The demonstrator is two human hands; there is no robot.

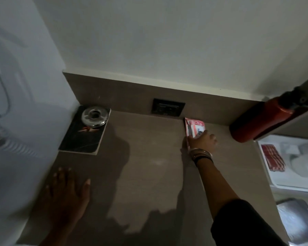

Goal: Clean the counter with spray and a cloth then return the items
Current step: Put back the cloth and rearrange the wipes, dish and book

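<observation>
Left hand (pixel 68 190) flat on bench (pixel 149 166), fingers spread, near front left edge, holding nothing. Right hand (pixel 202 141) reached to back of bench, fingers curled onto pink-white packet (pixel 194 127) lying by back wall; firm grip or mere touch unclear. Bangles (pixel 201 154) on right wrist. Book (pixel 84 132) at back left corner, metal dish (pixel 94 118) on top. Socket (pixel 168 107) in backsplash. Red bottle (pixel 261 119) at right. No spray or cloth identifiable.

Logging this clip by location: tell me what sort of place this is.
Probably a hotel or guest room counter, though not certain. A built-in brown counter with a wall socket carries a metal ashtray on a dark book, and a white tray of small sachets sits to the right.
</observation>
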